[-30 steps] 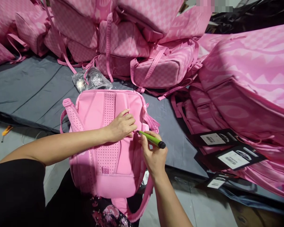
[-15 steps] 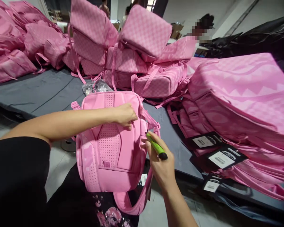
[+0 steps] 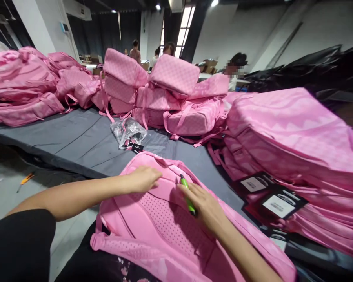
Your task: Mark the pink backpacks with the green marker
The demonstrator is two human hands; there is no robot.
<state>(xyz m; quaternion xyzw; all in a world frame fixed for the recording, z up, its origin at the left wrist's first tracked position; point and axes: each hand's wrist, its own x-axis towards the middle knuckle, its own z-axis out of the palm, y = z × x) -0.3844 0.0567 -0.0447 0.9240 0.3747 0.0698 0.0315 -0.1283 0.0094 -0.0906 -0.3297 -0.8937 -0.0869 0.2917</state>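
A pink backpack lies tilted across my lap and against the table edge, its padded, dotted back panel facing up. My left hand is closed, with curled fingers gripping the fabric near the top of the back panel. Over the right part of that panel, my right hand is wrapped around a green pen-shaped tool with black ends. Its dark tip points up and away from me; whether it touches the fabric I cannot tell. A dotted shoulder strap hangs along the near side.
Pink backpacks are stacked at the back, at the left and close on the right, where black hang tags dangle. A clear plastic bag lies on the grey-covered table. Several people stand beyond.
My view has tilted up. The backpack has turned and leans over, its top toward the table. My left hand has shifted toward its top edge; my right hand now lies over the back panel.
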